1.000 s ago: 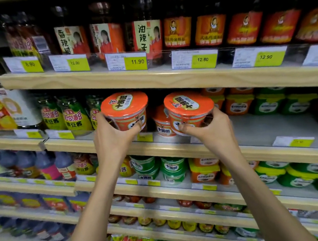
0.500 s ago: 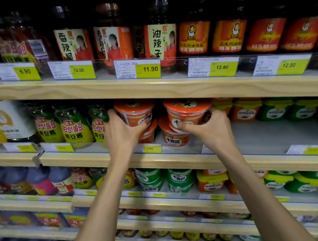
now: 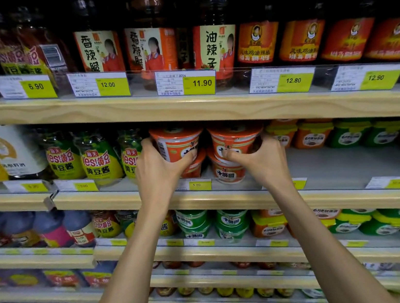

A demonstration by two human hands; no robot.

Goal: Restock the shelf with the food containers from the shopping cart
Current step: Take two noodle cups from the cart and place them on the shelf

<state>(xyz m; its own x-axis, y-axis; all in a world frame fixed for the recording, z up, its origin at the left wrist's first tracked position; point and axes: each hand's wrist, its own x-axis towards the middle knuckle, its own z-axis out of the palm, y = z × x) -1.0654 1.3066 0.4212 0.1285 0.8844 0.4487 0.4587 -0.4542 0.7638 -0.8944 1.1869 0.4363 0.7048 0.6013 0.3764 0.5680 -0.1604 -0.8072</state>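
Close up, both our forearms rise from six o'clock toward the middle shelf. Our left hand wraps an orange-lidded container, thumb across its front and fingers curled round its left side. Our right hand grips a second container the same way, thumb on the front label and fingers round the right side.

Both containers stand upright, side by side and nearly touching, just under the board of the shelf above. Each sits directly over a matching cup: a lower left cup and a lower right cup. Whether the upper ones bear fully on the lower ones, we cannot tell.

The stacks stand near the front of the grey shelf, behind a yellow 5.00 price tag.

At nine o'clock of the stacks: green-and-yellow bean sauce jars. At three o'clock, set farther back: orange square tubs, then green tubs. At twelve o'clock, on the shelf above: tall chili oil bottles behind an 11.90 tag.
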